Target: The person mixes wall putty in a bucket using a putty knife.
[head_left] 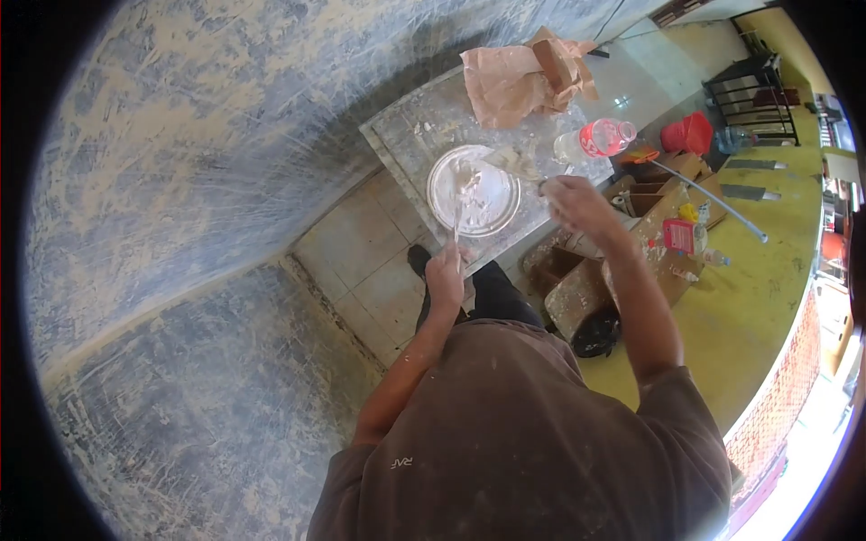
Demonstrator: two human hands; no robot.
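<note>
A round plate or lid (502, 215) holding white paste (469, 180) lies on a stained board (410, 135). My left hand (446, 275) is closed around the handle of a thin tool (457, 216), whose far end reaches into the paste. To the right of the plate, my right hand (575, 206) is closed on the handle of a wide scraper (514, 163). The scraper's blade points left, over the plate's upper right edge. Its outline is slightly blurred.
Crumpled brown paper (510, 86) and a clear bottle with a red label (600, 138) rest on the board. Beyond are a red bucket (687, 134), cardboard boxes (577, 293) and a long-handled tool (722, 203). A plastered wall (198, 126) rises at left.
</note>
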